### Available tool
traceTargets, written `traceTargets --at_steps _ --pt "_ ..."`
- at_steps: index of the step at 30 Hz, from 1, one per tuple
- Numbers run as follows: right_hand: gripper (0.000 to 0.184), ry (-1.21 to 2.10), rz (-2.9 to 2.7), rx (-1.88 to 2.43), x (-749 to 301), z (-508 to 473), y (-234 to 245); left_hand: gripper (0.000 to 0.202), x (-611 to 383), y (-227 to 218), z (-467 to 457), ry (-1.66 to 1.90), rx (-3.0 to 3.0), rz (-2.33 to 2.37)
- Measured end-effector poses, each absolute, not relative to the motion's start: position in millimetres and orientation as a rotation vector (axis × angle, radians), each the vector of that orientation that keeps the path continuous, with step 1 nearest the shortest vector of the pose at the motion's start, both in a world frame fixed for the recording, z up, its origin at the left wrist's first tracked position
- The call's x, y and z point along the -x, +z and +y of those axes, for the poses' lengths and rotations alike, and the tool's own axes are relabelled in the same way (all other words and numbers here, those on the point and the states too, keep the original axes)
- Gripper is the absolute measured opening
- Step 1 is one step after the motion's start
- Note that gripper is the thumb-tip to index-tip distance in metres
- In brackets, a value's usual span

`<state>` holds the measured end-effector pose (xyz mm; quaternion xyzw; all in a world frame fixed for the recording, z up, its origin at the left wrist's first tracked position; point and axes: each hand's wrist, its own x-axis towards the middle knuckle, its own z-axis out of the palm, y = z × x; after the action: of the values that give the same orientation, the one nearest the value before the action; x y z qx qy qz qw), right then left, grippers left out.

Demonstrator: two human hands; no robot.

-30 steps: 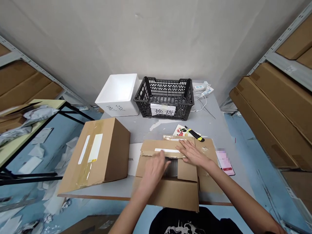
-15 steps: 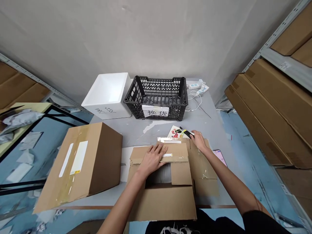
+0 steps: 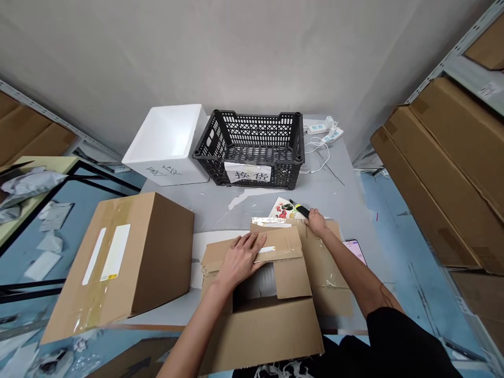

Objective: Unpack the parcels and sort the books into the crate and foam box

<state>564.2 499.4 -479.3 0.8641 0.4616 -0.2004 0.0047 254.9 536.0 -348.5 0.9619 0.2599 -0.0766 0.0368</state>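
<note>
An open cardboard box (image 3: 271, 320) stands at the near edge of the grey table (image 3: 338, 189), its flaps partly folded in. My left hand (image 3: 240, 257) lies flat on the far flap, fingers stretched out, pressing it down. My right hand (image 3: 316, 221) reaches past the box's far right corner and closes on the end of a black and yellow utility knife (image 3: 300, 209). The knife lies across a small card with a red picture (image 3: 282, 209). Something pale shows inside the box through the gap between the flaps.
A taped, closed cardboard box (image 3: 122, 257) sits at the left. A white foam box (image 3: 167, 144) and a black plastic crate (image 3: 252, 148) with a paper label stand at the back. A phone (image 3: 355, 250) lies to the right. Shelves of flat cartons line both sides.
My right hand left the box flap and reached to the knife beyond the box. My left hand moved forward and settled flat on the far flap. The view shifted slightly.
</note>
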Motion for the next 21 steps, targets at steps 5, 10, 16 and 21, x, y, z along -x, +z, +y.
traceTargets --at_steps 5,10,16,21 --pt "0.038 -0.711 1.751 -2.690 -573.8 429.9 -404.8 0.061 -256.5 -347.5 535.4 -0.232 -2.956 0.824" --pt "0.042 -0.586 2.459 -2.216 -563.0 330.4 -332.9 0.060 -256.6 -348.3 533.1 -0.241 -2.940 0.830" --pt "0.038 -0.248 2.427 -2.082 -534.9 314.4 -333.4 0.059 -255.0 -352.9 530.0 -0.165 -2.929 0.839" --pt "0.037 -0.067 2.345 -2.147 -533.1 324.5 -332.1 0.058 -253.1 -357.7 526.9 -0.162 -2.946 0.840"
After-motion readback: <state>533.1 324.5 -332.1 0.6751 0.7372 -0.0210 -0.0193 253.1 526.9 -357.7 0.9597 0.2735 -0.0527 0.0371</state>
